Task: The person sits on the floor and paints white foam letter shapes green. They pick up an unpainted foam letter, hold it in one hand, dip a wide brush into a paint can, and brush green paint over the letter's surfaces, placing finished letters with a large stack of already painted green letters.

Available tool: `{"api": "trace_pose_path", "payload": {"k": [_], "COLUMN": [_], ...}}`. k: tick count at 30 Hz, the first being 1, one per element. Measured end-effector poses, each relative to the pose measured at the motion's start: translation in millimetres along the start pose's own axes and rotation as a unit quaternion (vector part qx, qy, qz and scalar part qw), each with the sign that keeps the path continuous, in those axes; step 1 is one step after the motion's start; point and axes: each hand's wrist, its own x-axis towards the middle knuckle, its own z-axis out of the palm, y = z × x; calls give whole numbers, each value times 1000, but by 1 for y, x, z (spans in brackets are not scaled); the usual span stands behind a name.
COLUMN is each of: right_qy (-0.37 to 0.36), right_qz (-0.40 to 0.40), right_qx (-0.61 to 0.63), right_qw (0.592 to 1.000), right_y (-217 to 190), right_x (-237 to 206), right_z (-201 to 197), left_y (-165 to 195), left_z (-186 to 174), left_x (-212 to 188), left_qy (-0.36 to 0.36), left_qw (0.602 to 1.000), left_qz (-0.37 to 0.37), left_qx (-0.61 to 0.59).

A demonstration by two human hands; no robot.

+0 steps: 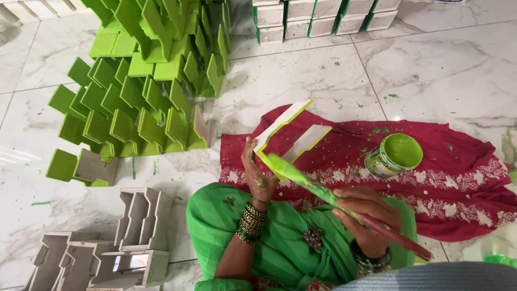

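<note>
Stepped wooden bracket [291, 134] above red cloth [458, 178], half-painted green | left hand [258, 175] fingers clasp its lower end | right hand [369, 218] fingers grip paintbrush [323, 191] | likely light, stiff; wet paint, hold bare side | paint tin [393, 156] near

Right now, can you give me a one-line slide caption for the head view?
Left hand holds a white shelf piece while right hand brushes green paint on, paint tin nearby.
</note>
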Motion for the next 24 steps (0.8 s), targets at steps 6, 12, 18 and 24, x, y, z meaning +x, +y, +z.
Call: {"api": "trace_pose_path", "payload": {"k": [6, 12, 18, 24], "right_qy": [46, 96, 150, 136], "right_qz": [-11, 5, 44, 91], "right_qx": [14, 40, -7, 63], "right_qw": [999, 995, 988, 985], "right_y": [0, 20, 30, 26], "right_x": [-10, -14, -12, -17], "right_z": [-23, -10, 9, 14], "left_y": [0, -4, -8, -8], "left_z": [2, 3, 7, 7], "left_x": [-1, -5, -7, -8], "left_qy": [-4, -9, -7, -15], "left_qw": [1000, 1000, 998, 996], "left_qz": [-25, 3, 5, -16], "left_qx": [-9, -9, -68, -87]}}
